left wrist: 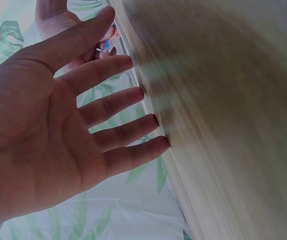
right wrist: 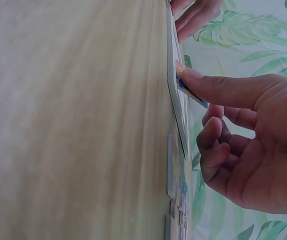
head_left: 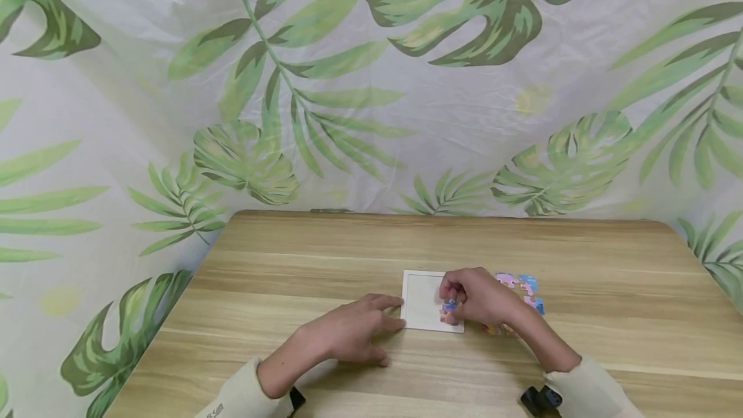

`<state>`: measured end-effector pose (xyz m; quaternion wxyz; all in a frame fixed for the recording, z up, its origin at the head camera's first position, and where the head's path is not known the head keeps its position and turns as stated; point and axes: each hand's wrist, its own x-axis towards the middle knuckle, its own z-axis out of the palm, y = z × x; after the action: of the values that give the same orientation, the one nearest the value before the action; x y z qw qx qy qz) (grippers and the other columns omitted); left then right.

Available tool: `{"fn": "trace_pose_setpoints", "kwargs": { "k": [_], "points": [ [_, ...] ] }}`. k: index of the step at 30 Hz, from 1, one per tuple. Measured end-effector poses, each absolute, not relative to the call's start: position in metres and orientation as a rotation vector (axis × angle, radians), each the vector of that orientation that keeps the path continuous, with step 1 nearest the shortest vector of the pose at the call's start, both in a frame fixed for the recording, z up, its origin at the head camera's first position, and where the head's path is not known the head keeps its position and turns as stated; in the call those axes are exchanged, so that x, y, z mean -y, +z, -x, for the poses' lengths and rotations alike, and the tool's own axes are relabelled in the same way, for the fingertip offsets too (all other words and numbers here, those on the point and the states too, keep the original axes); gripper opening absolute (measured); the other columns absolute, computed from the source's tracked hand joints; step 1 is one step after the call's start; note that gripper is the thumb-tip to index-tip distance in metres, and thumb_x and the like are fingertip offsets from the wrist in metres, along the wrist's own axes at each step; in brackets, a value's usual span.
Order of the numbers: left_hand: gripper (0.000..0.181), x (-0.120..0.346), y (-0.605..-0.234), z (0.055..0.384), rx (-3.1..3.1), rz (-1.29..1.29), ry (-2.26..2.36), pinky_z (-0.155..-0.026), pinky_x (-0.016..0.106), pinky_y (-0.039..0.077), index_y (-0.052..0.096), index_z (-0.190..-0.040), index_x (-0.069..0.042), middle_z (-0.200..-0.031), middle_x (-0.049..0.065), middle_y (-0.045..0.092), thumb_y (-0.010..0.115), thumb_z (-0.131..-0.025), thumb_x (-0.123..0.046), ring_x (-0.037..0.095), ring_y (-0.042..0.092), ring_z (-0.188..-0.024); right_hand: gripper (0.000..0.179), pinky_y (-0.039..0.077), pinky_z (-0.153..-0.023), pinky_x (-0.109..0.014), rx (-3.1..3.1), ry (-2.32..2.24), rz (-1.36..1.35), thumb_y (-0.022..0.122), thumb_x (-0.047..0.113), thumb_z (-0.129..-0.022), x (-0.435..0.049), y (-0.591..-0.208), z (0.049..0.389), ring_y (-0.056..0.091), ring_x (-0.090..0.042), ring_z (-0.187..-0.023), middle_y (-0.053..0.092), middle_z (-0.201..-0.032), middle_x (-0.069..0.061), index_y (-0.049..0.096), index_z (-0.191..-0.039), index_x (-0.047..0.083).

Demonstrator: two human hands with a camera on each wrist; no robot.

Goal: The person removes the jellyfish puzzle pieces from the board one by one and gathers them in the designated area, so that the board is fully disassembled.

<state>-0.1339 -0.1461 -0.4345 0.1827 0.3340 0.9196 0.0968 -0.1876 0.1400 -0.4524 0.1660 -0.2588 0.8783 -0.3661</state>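
Note:
A square white puzzle tray (head_left: pixel 422 302) with a thin inner outline lies flat on the wooden table. My left hand (head_left: pixel 358 329) is at its left side, fingers spread and fairly straight, with fingertips at the tray's edge. Over the tray's right part, my right hand (head_left: pixel 486 297) pinches a small colourful jigsaw piece (head_left: pixel 449 310). In the right wrist view the piece (right wrist: pixel 192 92) is tilted under the thumb, its lower end at the tray, and the other fingers are curled. The left wrist view shows the left palm (left wrist: pixel 48 130) holding nothing.
Several colourful jigsaw pieces (head_left: pixel 528 281) lie right of the tray, partly hidden by the right hand and forearm. The wooden table (head_left: pixel 290 250) runs back to a leaf-patterned cloth (head_left: pixel 348 115). Dark wrist devices (head_left: pixel 541 400) sit at the sleeves.

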Motion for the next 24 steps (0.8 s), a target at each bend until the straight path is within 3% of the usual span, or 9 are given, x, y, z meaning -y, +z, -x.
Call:
{"fn": "trace_pose_setpoints", "kwargs": {
  "k": [9, 18, 24],
  "points": [
    [0.061, 0.1457, -0.434, 0.133, -2.599, -0.936, 0.279, -0.117, 0.052, 0.051, 0.068, -0.147, -0.023, -0.171, 0.004, 0.043, 0.087, -0.09, -0.038, 0.031, 0.043, -0.156, 0.023, 0.043, -0.063, -0.022, -2.5, -1.044, 0.794, 0.09, 0.014, -0.087, -0.1454, -0.4531, 0.186, 0.046, -0.005, -0.065, 0.057, -0.075, 0.007, 0.068, -0.085, 0.015],
    [0.061, 0.1458, -0.4338, 0.1331, -2.605, -0.951, 0.269, -0.114, 0.054, 0.053, 0.069, -0.147, -0.024, -0.171, 0.004, 0.044, 0.087, -0.09, -0.038, 0.032, 0.044, -0.155, 0.015, 0.049, -0.067, -0.022, -2.426, -1.07, 0.843, 0.079, 0.001, -0.091, -0.149, -0.4537, 0.1879, 0.054, -0.006, -0.073, 0.062, -0.082, 0.005, 0.071, -0.092, 0.014],
    [0.06, 0.146, -0.4341, 0.133, -2.605, -0.948, 0.274, -0.113, 0.054, 0.054, 0.069, -0.146, -0.024, -0.17, 0.004, 0.045, 0.087, -0.09, -0.038, 0.031, 0.044, -0.155, 0.012, 0.049, -0.064, -0.021, -2.426, -1.061, 0.844, 0.083, 0.01, -0.093, -0.1474, -0.4507, 0.1859, 0.055, -0.004, -0.07, 0.062, -0.079, 0.006, 0.071, -0.092, 0.014]
  ]
}}
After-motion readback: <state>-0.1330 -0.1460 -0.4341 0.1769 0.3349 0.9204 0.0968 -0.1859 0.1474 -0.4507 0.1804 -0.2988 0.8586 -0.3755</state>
